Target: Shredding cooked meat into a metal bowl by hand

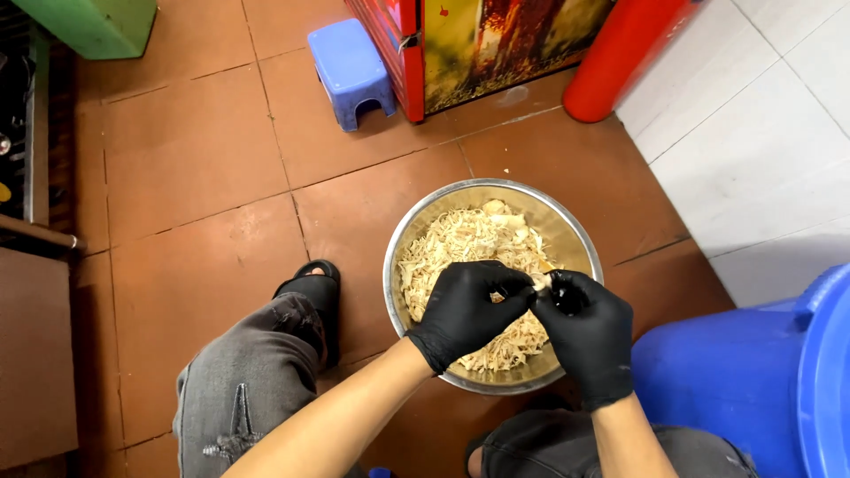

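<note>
Two black-gloved hands meet over a steel bowl of shredded chicken on the floor. Left hand and right hand fingers pinch one pale piece between them.

Left hand and right hand in black gloves pinching pale shred, over steel bowl of shredded meat

i saw one printed panel at the top of the view, a flat upright picture face in yellow, orange and dark brown, set in a red frame and standing on the brown tiled floor. it stood between a small blue stool and a red cylinder. i made out no packages or screens.
</note>
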